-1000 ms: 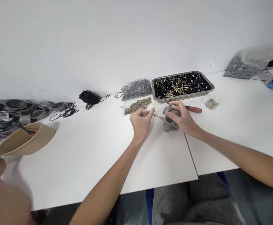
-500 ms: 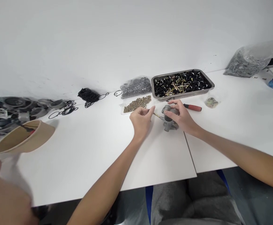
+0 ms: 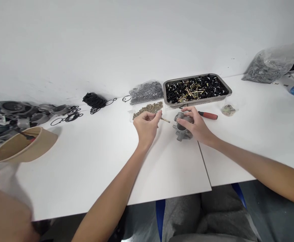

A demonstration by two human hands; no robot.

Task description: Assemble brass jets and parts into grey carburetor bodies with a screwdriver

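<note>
Metal part [image 3: 183,127] on table [image 3: 86,161], clasped by right hand [image 3: 196,126]; brass pin [image 3: 165,119], pinched in left hand [image 3: 144,126], just beside it, not yet in.

The left hand [image 3: 145,127] draws back to the left, away from the small grey cast-metal housing [image 3: 181,130], so the thin brass-coloured rod [image 3: 165,119] pinched in its fingers, whose tip met the housing a moment ago, now sits clear of it.
</note>
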